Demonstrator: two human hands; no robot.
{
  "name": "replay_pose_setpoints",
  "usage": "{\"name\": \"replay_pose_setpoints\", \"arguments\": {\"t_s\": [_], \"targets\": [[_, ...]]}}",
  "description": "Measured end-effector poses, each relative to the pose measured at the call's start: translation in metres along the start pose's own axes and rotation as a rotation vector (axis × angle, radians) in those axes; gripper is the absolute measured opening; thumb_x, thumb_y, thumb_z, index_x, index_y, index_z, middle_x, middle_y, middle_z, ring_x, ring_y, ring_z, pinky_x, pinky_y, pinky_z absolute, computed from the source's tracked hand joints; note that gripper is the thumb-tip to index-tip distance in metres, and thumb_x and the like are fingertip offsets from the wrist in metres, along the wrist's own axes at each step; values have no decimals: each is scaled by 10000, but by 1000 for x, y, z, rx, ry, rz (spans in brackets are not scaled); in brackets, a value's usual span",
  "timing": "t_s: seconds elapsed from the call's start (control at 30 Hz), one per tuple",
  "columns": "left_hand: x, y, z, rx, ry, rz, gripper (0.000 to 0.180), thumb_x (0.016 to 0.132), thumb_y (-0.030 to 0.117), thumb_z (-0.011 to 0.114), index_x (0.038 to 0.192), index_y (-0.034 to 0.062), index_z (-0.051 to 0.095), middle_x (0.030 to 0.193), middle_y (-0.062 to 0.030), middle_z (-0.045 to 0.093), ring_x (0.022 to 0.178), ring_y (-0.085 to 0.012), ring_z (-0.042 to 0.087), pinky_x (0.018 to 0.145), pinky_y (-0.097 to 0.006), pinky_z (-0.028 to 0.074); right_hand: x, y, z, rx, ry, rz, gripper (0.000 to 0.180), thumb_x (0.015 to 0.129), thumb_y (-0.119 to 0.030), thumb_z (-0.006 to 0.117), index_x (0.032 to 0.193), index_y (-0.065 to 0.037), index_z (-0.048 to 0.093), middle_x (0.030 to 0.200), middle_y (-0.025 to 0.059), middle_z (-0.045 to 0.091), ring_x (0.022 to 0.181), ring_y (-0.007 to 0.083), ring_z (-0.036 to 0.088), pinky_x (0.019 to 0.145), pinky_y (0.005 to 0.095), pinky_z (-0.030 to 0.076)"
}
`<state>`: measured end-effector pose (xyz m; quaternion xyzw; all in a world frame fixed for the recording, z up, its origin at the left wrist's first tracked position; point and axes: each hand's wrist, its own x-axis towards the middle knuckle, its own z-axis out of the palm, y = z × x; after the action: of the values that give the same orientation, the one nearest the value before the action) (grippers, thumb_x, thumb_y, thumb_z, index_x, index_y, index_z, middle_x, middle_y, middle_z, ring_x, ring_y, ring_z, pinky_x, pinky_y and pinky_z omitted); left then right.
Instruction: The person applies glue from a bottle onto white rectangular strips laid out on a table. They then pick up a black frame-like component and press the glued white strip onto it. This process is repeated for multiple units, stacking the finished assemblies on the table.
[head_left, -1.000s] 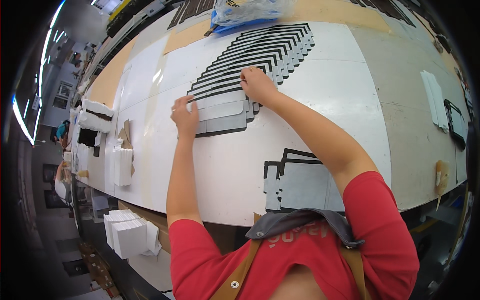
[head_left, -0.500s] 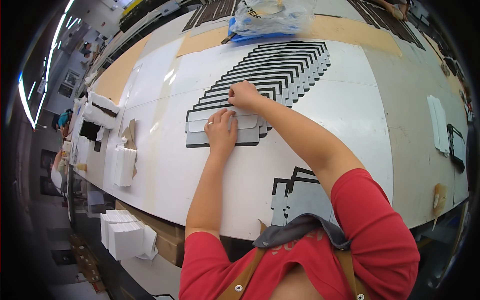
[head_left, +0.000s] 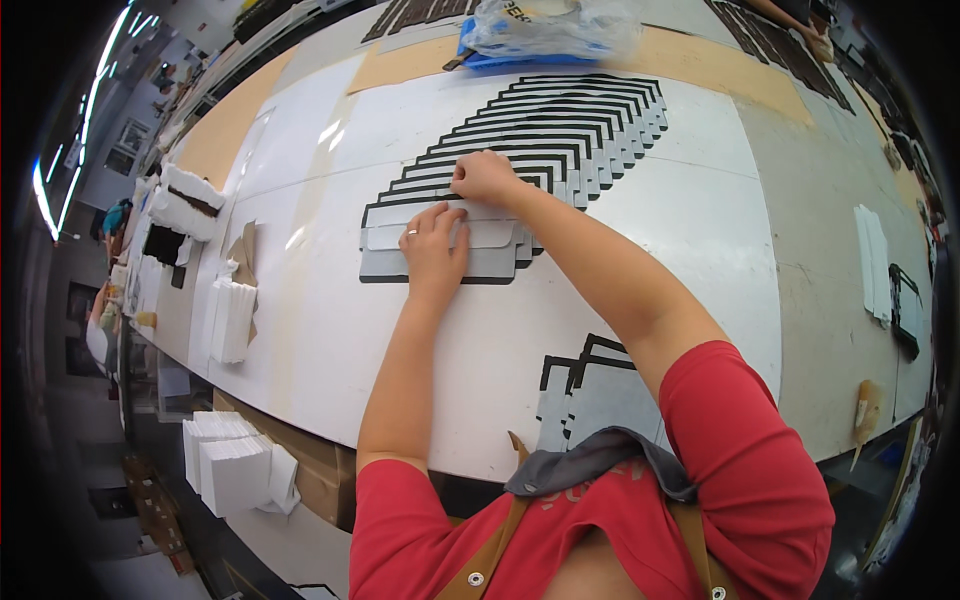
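So the big white table (head_left: 330,330) fills pretty much the whole frame, with tan cardboard sheets (head_left: 690,60) along the top. Running diagonally from the middle up to the upper right is a long fanned-out row of flat grey cards with black edges (head_left: 580,130), all overlapping like shingles. A smaller pile of the same cards (head_left: 600,400) sits at lower centre, right by the person's chest.

At the top centre there's a clear plastic bag (head_left: 550,25) lying on something blue. Over at the left edge you get stacks of white pieces (head_left: 232,320), and a stack of white boxes (head_left: 225,465) below the table edge at lower left.

Now the hands: the left hand (head_left: 435,250) is pressed flat, fingers spread, on the front card (head_left: 430,262) at the near end of the row, centre-left of the frame. The right hand (head_left: 487,178) is just above it, fingers curled down onto the next cards in the row. Both hands are close together, not quite touching, neither one clamped around anything, just pushing down on the cards.
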<state>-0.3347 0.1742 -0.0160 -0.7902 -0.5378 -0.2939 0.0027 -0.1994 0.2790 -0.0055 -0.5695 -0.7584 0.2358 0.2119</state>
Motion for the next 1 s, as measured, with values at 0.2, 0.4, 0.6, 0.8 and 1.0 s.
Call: {"name": "replay_pose_setpoints", "arguments": {"t_s": [0.2,0.4,0.6,0.8,1.0], "targets": [[2,-5,5,-28,-10,21,239,843,191,565,1065,119,613,1175,-90,554,1137,-276,469,949,-445,315,-38,39,-41,-149,131,29,212,744,-176,567,922,-93,648,922,119,665,969,288,594,856,401,411],[-4,-3,0,54,137,83,241,860,138,554,1086,62,589,1135,-108,575,1071,-282,519,922,-415,340,-179,205,-175,-235,499,285,144,714,-159,526,803,-123,633,787,125,657,785,322,623,712,458,454],[7,14,-3,125,259,180,207,886,103,527,1082,81,592,1101,-71,589,1051,-245,527,908,-393,333,-420,353,-310,-610,651,975,222,783,-195,554,914,-39,643,969,177,628,926,335,594,804,414,483],[23,119,-1,-63,185,339,206,865,61,551,1068,75,586,1090,-71,590,1059,-232,520,918,-363,324,-479,395,-328,-770,656,1184,409,800,-261,573,1136,-31,541,1173,180,549,1116,350,503,917,447,432],[21,238,29,-302,9,422,213,837,44,570,1046,86,590,1092,-74,576,1051,-219,515,927,-340,302,-478,424,-351,-609,682,1291,354,784,-239,585,1075,-38,581,1084,166,600,1019,336,573,891,442,446]]}}
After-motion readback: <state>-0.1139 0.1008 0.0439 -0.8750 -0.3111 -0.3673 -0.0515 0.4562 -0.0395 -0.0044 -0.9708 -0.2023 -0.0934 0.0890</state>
